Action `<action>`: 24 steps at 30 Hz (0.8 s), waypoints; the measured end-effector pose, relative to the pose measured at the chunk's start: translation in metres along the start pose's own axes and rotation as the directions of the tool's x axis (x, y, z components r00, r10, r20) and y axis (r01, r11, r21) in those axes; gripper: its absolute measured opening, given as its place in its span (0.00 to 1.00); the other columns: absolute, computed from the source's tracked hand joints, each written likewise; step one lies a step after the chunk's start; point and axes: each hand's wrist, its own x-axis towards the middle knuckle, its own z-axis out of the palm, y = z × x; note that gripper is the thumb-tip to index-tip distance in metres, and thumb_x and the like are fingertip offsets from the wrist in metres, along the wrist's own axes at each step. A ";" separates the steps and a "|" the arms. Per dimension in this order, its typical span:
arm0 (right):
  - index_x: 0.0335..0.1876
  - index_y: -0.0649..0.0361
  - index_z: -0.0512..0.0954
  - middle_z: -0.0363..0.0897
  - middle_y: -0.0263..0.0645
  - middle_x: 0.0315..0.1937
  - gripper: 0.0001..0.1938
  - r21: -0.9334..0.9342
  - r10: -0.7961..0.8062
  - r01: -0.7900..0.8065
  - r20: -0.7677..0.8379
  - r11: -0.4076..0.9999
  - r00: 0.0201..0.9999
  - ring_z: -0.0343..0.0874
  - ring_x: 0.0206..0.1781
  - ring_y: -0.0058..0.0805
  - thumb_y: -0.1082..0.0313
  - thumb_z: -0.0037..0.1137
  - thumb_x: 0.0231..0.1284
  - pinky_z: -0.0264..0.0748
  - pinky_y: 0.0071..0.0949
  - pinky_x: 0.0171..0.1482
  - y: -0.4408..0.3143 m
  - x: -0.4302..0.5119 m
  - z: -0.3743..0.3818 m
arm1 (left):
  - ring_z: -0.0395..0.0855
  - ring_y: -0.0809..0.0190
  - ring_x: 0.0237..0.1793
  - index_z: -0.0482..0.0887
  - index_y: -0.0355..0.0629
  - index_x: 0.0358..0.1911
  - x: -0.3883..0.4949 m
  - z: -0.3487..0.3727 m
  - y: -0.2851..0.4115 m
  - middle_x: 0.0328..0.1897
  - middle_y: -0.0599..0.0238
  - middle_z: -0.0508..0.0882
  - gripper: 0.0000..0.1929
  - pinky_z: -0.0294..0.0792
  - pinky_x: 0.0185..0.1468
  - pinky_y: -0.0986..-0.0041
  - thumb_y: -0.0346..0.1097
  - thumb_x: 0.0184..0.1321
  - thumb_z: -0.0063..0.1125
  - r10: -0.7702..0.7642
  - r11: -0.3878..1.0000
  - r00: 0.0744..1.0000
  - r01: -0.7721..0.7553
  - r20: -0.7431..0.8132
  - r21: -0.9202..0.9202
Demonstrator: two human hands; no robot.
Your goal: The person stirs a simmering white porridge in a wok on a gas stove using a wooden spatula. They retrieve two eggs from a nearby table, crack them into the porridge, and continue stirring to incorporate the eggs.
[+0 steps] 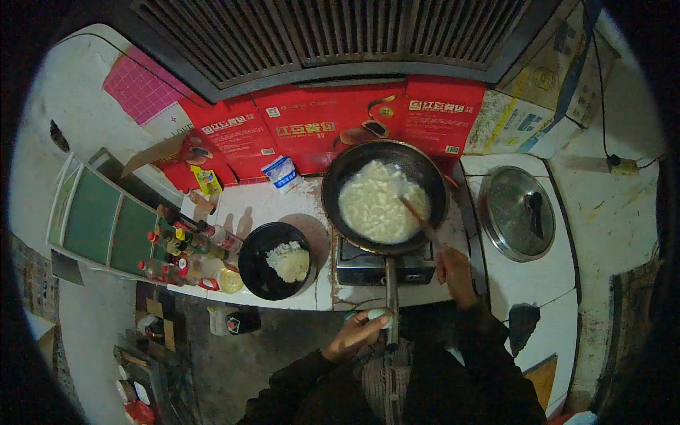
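My left hand (356, 333) is closed around a pale, rounded object (379, 317) that looks like an egg, right beside the metal handle (392, 287) of a wok. Gripped in my right hand (455, 273) is a utensil with a brown handle (417, 212); its working end is blurred and dips into the wok. The black wok (333, 196) sits over a gas stove (361, 265), and white, lumpy, wet food (380, 202) covers its bottom. To the left of the stove stands a black bowl (255, 273) with a mound of white, crumbly food (289, 261) in it.
Several sauce and oil bottles (202, 265) crowd the counter's left end. A blue-and-white packet (282, 174) leans near red cardboard (308, 125) along the back. At right lies a glass lid (518, 212). The range hood (340, 37) hangs above the stove.
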 end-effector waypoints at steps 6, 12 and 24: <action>0.26 0.57 0.72 0.64 0.28 0.12 0.20 0.157 0.064 -0.074 0.066 0.985 0.996 0.60 0.14 0.16 0.50 0.43 0.70 0.58 0.21 0.19 0.000 -0.003 0.019 | 0.78 0.73 0.30 0.79 0.47 0.54 0.014 -0.015 -0.014 0.36 0.73 0.83 0.16 0.71 0.32 0.77 0.42 0.66 0.53 -0.029 0.998 0.999 0.028 0.017 0.056; 0.26 0.57 0.72 0.64 0.26 0.12 0.19 0.146 0.095 -0.110 0.109 0.983 0.990 0.60 0.13 0.16 0.51 0.43 0.70 0.59 0.21 0.19 -0.021 -0.027 0.012 | 0.77 0.70 0.44 0.80 0.40 0.52 0.005 -0.009 -0.010 0.45 0.69 0.83 0.23 0.67 0.48 0.77 0.48 0.59 0.63 0.000 1.000 0.999 -0.001 0.033 0.007; 0.27 0.59 0.72 0.72 0.38 0.16 0.15 -0.790 -0.379 0.346 0.157 0.506 0.912 0.73 0.17 0.30 0.58 0.50 0.67 0.68 0.30 0.22 -0.051 -0.046 -0.026 | 0.76 0.73 0.32 0.81 0.42 0.50 0.003 -0.007 -0.003 0.36 0.73 0.82 0.20 0.67 0.35 0.81 0.47 0.61 0.61 -0.059 0.998 0.998 0.059 0.003 0.012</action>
